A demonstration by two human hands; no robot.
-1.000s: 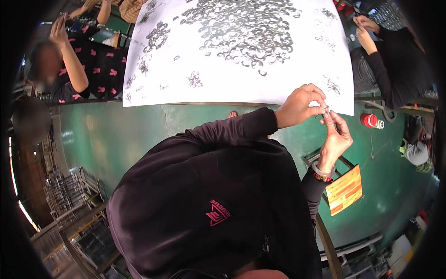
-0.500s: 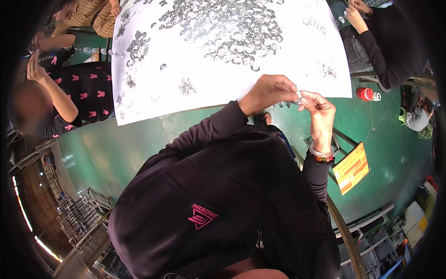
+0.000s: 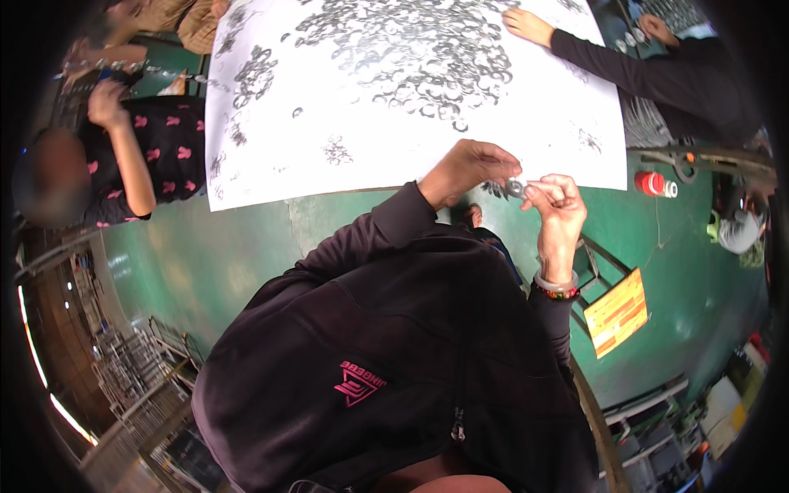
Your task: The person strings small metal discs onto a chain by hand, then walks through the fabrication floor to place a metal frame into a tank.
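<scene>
The left hand (image 3: pixel 468 170) and the right hand (image 3: pixel 561 209) are closed at the fingertips, together pinching a small round silver-grey metal disc (image 3: pixel 515 188) at the near edge of the broad white-topped table (image 3: pixel 403 156); small dark pieces (image 3: pixel 494 189) show beside it, partly hidden. On the table's middle and far part spreads a heap of shiny grey rings (image 3: pixel 427 66), where a co-worker's hand (image 3: pixel 528 26) reaches its right side. A tangled cluster of thin dark strips (image 3: pixel 337 150) lies near the table's front edge. Right of the table, on the green floor (image 3: pixel 682 246), stands a red-and-white cylindrical container (image 3: pixel 649 183); nearer the wearer than the table is a square wooden-topped stool (image 3: pixel 616 314).
</scene>
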